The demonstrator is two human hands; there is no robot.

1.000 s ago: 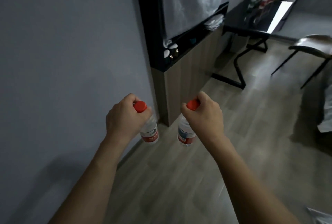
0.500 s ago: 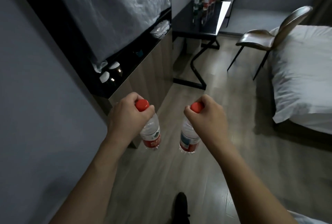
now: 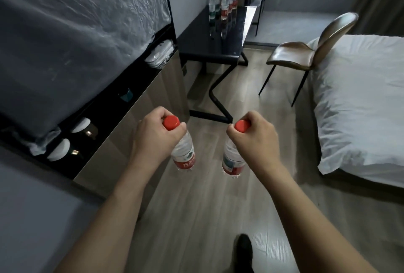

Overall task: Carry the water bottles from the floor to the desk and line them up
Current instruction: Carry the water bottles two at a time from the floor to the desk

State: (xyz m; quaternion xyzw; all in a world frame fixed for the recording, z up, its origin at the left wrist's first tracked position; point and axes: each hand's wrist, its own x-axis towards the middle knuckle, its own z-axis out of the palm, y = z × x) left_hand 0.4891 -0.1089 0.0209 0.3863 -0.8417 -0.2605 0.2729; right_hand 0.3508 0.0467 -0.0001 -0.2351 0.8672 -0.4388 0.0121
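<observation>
Mid-room, short of the desk: carrying two bottles by the necks, left hand gripping left bottle, right hand gripping right bottle. Row of bottles already standing on desk; placing and aligning these two pending.

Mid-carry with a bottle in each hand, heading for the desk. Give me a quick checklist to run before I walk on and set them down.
1. Left hand grip: curled round the neck of the left bottle, red cap showing. Ok.
2. Right hand grip: curled round the neck of the right bottle. Ok.
3. Bottles apart: both hang upright with a gap between them. Ok.
4. Floor ahead to the desk: nothing lying on the boards; the desk leg juts out on the left. Ok.
5. Free desk space: bottles on the desk stand at the far end, near end bare. Ok.
6. Caps screwed tight: cannot tell.
</observation>
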